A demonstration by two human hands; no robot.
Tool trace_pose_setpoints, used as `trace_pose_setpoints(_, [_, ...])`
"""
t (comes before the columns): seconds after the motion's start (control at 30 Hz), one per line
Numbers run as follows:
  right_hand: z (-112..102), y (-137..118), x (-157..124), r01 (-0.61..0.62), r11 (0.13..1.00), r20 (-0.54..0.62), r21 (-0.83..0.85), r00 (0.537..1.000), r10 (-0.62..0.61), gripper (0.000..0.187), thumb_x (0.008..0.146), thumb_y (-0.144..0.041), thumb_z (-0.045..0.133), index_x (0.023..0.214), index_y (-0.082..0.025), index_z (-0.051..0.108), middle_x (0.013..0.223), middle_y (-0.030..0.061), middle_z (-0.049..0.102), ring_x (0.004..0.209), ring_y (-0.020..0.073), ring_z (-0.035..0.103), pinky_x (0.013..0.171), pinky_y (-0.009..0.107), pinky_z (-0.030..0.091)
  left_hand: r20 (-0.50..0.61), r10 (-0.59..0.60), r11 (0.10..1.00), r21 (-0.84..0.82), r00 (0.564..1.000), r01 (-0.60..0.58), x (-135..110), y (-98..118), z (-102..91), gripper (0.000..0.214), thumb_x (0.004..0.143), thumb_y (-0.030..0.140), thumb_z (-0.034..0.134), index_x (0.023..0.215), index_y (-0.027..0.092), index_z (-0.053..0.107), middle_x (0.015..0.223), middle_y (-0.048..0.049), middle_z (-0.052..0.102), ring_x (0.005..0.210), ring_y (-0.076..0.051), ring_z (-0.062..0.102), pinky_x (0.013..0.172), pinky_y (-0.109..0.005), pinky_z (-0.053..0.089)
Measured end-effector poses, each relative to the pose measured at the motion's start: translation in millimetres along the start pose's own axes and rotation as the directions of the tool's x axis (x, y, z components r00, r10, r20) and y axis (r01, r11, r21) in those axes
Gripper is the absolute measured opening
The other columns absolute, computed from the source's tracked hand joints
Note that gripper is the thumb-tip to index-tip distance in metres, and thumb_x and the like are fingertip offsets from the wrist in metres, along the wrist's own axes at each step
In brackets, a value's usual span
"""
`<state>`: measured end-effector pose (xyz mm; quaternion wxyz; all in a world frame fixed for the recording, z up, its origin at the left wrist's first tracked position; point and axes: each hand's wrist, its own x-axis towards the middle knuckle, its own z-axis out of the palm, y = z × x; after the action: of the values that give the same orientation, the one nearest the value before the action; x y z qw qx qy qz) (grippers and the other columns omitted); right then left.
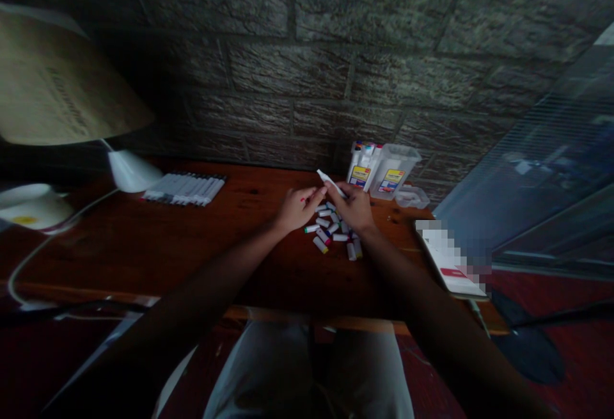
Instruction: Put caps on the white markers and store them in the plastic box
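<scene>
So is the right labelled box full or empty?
Looks empty: nothing shows inside the right box, while markers stand in the left box.

A dim, rough block wall (pixel 268 67) backs the wooden table (pixel 192 233) above red floor (pixel 585 291)

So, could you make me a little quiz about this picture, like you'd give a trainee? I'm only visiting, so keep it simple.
1. Pick one. What does the right hand hold?
a) a mug
b) a white marker
c) a lamp shade

2. True or false: seen from the person's seat, the row of markers lies to the left of the loose caps.

3. Fill in: the left one of the two clear containers by the wall, the left container, holds ____.

Key: 1. b. 2. True. 3. upright markers.
</scene>
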<state>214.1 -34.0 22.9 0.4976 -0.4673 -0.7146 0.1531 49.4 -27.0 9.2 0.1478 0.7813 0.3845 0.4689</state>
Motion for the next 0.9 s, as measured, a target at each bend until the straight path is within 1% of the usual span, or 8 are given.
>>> trace_pose_setpoints(0.1, [0.5,1.0,-0.1,-0.014,1.000,-0.009,-0.010,1.000,0.014,0.050,0.088,-0.061,0.049,0.082,-0.019,0.075,0.075,0.0022,0.071,0.066,0.0154,0.062,0.066,0.026,0.046,0.002,-0.019,1.000,-0.014,1.000,0.019,0.1,-1.5,1.1,0.043,0.096,0.044,0.044,0.071,0.017,0.067,0.059,-0.0013,0.061,0.054,-0.011,0.052,0.056,-0.024,0.034])
trace_pose_setpoints(0.2, [0.2,3.0,0.2,-0.022,0.999,-0.001,-0.041,1.000,0.022,0.052,0.088,-0.062,0.049,0.078,-0.018,0.074,0.068,0.0020,0.069,0.061,0.0143,0.060,0.062,0.025,0.044,0.007,-0.031,0.999,-0.038,0.999,0.031,0.3,-2.0,1.4,0.041,0.096,0.042,0.045,0.075,0.017,0.070,0.065,-0.0028,0.066,0.058,-0.012,0.056,0.057,-0.024,0.035])
trace_pose_setpoints(0.37, [0.4,5.2,1.3,0.015,0.997,0.042,-0.071,0.999,-0.012,0.056,0.088,-0.064,0.046,0.070,-0.017,0.071,0.060,0.0019,0.064,0.054,0.0125,0.054,0.055,0.024,0.039,0.004,-0.017,1.000,-0.011,1.000,0.017,-0.1,0.2,1.8,0.043,0.096,0.043,0.044,0.070,0.017,0.067,0.058,-0.0011,0.060,0.054,-0.012,0.052,0.055,-0.024,0.032])
trace_pose_setpoints(0.43, [0.6,4.5,1.8,0.025,0.996,0.054,-0.081,0.998,-0.021,0.057,0.088,-0.064,0.046,0.067,-0.017,0.069,0.058,0.0022,0.063,0.053,0.0123,0.053,0.053,0.024,0.037,0.011,-0.011,1.000,-0.024,1.000,0.012,-0.5,1.3,2.0,0.044,0.096,0.044,0.043,0.070,0.017,0.066,0.059,-0.0016,0.061,0.055,-0.012,0.052,0.055,-0.024,0.033])
trace_pose_setpoints(0.6, [-0.8,1.0,3.0,0.003,0.998,0.063,-0.068,0.998,0.001,0.057,0.087,-0.065,0.046,0.066,-0.017,0.068,0.058,0.0026,0.064,0.052,0.0126,0.053,0.051,0.024,0.037,0.015,-0.062,0.991,-0.118,0.998,0.063,-0.8,2.9,2.2,0.043,0.093,0.049,0.046,0.075,0.018,0.069,0.063,-0.0041,0.065,0.059,-0.014,0.055,0.056,-0.025,0.038])
trace_pose_setpoints(0.73, [-0.7,2.7,2.4,-0.014,0.998,0.051,-0.054,0.999,0.017,0.055,0.088,-0.063,0.047,0.062,-0.018,0.065,0.058,0.0022,0.063,0.052,0.0123,0.054,0.053,0.024,0.038,0.010,-0.059,0.992,-0.109,0.998,0.060,-0.6,3.5,1.2,0.042,0.093,0.049,0.046,0.077,0.018,0.070,0.062,-0.0040,0.064,0.058,-0.014,0.054,0.056,-0.025,0.038])
trace_pose_setpoints(0.83, [2.1,8.0,1.8,-0.068,0.998,0.022,-0.005,0.997,0.069,0.053,0.089,-0.061,0.046,0.065,-0.018,0.065,0.059,0.0016,0.063,0.055,0.0127,0.055,0.056,0.024,0.040,0.024,-0.038,0.996,-0.085,0.999,0.039,-0.4,2.7,0.4,0.042,0.094,0.047,0.044,0.077,0.018,0.069,0.062,-0.0035,0.064,0.057,-0.013,0.053,0.057,-0.024,0.037])
trace_pose_setpoints(0.9, [4.3,12.4,2.5,-0.110,0.993,0.005,0.048,0.994,0.110,0.048,0.089,-0.059,0.046,0.075,-0.018,0.067,0.061,0.0008,0.062,0.058,0.0134,0.056,0.057,0.024,0.042,0.036,-0.017,0.998,-0.062,0.999,0.019,-0.3,1.4,0.5,0.042,0.095,0.046,0.043,0.077,0.018,0.069,0.062,-0.0028,0.063,0.057,-0.013,0.053,0.057,-0.024,0.037])
